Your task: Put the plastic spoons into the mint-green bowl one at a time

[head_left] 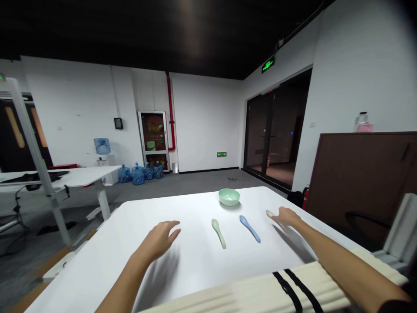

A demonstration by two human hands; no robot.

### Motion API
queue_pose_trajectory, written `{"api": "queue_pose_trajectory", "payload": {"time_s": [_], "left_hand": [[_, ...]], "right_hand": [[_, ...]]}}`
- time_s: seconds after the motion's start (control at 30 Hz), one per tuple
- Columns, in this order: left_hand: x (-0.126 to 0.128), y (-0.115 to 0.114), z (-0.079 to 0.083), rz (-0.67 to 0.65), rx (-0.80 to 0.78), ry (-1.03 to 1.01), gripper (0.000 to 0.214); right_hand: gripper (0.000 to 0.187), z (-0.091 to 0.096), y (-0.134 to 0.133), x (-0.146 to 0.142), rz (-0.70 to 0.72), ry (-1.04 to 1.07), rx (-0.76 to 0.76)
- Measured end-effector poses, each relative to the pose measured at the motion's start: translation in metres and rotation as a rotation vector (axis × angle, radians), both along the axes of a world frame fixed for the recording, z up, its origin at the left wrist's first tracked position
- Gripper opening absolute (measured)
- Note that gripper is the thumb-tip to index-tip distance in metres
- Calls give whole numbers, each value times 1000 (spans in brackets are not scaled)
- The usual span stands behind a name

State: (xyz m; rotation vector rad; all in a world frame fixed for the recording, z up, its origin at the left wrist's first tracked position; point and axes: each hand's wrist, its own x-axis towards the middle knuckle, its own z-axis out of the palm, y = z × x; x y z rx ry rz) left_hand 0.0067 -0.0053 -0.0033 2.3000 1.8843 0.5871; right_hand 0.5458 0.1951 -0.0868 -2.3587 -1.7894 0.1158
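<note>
My left hand hovers over the left part of the white table, thumb and fingers apart, holding nothing. At the right side, my right hand is low over the table, fingers closed round a beige spoon. Only the spoon's bowl end shows past the fingers; its handle is mostly hidden. Between my hands lie a light green spoon and a blue spoon, both with handles pointing towards me. Behind them a pale green bowl stands upright near the far edge.
A cream padded cover with black straps runs along the near edge, under my right forearm. A brown cabinet stands at right. Another white desk and several blue water bottles are at left, beyond the table.
</note>
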Motion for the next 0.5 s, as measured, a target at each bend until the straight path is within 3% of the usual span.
{"api": "queue_pose_trajectory", "payload": {"time_s": [0.17, 0.37, 0.5], "left_hand": [[2, 0, 1, 0, -13, 8, 53], [0, 0, 1, -1, -21, 8, 54], [1, -2, 3, 4, -31, 8, 54]], "right_hand": [[57, -15, 4, 15, 15, 6, -97], [41, -24, 5, 19, 16, 19, -168], [33, -20, 1, 15, 10, 32, -140]]}}
